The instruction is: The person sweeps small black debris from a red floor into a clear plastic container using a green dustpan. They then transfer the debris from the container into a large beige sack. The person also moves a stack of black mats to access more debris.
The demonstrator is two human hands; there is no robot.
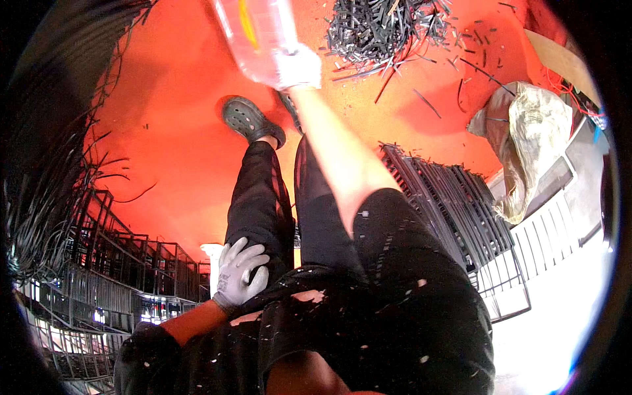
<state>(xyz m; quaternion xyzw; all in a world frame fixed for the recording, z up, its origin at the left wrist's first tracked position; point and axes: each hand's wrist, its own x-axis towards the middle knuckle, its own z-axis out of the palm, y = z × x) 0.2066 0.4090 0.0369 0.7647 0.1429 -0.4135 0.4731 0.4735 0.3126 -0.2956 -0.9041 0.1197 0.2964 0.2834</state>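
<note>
— Where do we have the bottle (253, 36)?
— In our right hand (299, 67), gloved fingers closed around its lower end at full arm's reach; its long axis runs up and away from that hand.
— And our left hand (238, 273)?
— Far nearer us, open, lying flat on our thigh (260, 210).
— How does the bottle look?
— Clear plastic, pale, with a yellow streak, blurred.

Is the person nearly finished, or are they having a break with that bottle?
Looks like a pause. Done: cut black strips lie piled on the red floor. In hand: the right hand lifts a clear plastic bottle; the left hand rests on the thigh. Left: long black strips remain uncut-looking.
</note>
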